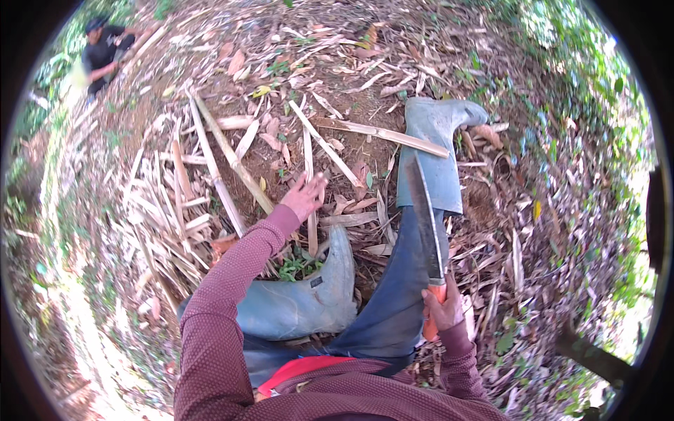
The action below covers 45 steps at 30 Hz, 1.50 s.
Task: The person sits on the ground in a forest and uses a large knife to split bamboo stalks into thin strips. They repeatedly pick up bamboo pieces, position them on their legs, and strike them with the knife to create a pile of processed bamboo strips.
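Note:
My right hand [444, 306] is closed round the orange handle [431, 324] of a machete. Its long dark blade [426, 217] points away from me, above my outstretched right leg. My left hand [305, 196] reaches forward over a narrow split bamboo strip [309, 151], fingers apart; whether it touches the strip I cannot tell. Just right of that hand, another pale strip [326, 144] lies slanting on the ground. A longer split piece [382, 132] rests with its right end across my right rubber boot [430, 165].
My bent left leg's boot [302, 298] lies close in front of me. A pile of split bamboo [165, 217] covers the ground at left, beside two long poles [214, 165]. Dry leaves surround everything. Another person [105, 52] is at the far upper left.

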Tool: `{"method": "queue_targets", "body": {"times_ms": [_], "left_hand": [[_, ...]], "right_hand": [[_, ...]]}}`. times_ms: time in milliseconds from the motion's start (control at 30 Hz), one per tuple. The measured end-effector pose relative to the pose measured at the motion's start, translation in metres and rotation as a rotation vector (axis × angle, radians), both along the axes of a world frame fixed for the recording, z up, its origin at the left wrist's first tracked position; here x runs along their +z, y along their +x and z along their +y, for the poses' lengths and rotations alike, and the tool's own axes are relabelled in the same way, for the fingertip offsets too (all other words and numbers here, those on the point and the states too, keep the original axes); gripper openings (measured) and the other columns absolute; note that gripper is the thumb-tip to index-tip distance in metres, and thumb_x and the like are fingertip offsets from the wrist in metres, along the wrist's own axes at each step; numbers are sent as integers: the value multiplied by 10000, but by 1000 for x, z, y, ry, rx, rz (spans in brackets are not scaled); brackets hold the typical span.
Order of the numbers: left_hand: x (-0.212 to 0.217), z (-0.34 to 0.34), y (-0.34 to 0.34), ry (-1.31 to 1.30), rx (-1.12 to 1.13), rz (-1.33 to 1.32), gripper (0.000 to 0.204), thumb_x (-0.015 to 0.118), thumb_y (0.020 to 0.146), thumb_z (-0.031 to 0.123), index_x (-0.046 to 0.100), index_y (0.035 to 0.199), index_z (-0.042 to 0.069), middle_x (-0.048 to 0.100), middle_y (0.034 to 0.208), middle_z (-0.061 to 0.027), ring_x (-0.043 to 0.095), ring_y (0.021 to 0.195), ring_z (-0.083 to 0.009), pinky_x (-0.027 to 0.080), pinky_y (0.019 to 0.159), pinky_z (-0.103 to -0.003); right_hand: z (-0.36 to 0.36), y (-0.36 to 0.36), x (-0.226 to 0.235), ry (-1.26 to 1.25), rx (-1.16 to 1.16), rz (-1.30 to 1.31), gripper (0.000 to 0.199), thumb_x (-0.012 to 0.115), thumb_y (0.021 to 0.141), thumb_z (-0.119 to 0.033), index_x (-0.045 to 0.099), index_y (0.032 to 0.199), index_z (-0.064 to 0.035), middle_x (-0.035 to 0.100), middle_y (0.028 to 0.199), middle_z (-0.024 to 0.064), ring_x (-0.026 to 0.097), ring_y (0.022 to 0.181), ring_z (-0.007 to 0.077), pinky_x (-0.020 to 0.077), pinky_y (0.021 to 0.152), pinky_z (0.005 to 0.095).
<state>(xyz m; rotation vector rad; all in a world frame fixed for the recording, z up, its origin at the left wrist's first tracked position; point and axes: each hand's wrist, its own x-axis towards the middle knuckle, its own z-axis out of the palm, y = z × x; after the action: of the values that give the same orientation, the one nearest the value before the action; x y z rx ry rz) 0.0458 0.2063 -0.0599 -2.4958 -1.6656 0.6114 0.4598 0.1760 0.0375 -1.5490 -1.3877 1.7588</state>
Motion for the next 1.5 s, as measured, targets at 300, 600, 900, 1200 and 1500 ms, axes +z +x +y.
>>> {"method": "queue_targets", "body": {"times_ms": [300,600,900,1200,1500], "left_hand": [[100,58,17,295,106,-321,334,589,769,92,523,1096,95,560,1125,-79,492,1144,-204,259,1056,-508],[-38,95,2,-44,195,-123,339,592,724,96,545,1058,128,565,1036,-78,531,1077,-243,329,1008,-490],[57,77,13,480,71,-479,338,611,725,135,531,1053,136,542,957,-53,551,946,-220,402,915,-369],[214,-40,-10,488,9,-301,472,608,714,129,476,1167,142,512,929,-40,518,955,-211,362,970,-387],[183,-213,-179,114,507,133,542,593,766,45,452,1273,175,494,1257,-107,387,1264,-259,199,1105,-480]], "right_hand": [[6,7,-10,-128,-135,88,471,626,820,-85,402,1217,31,522,673,22,489,460,85,406,414,228],[3,2,-21,-126,-142,167,521,594,819,-58,331,1261,17,497,619,33,465,422,105,393,383,237],[0,-4,-16,-91,-92,223,335,588,829,-88,415,1110,-31,488,600,43,468,404,126,395,365,250],[5,-3,-28,-8,-1,131,409,576,835,-95,368,1181,-30,477,563,52,472,386,145,397,349,265],[1,-8,-29,-20,36,97,452,567,832,-84,353,1228,-37,474,578,48,471,386,138,399,341,260]]}}
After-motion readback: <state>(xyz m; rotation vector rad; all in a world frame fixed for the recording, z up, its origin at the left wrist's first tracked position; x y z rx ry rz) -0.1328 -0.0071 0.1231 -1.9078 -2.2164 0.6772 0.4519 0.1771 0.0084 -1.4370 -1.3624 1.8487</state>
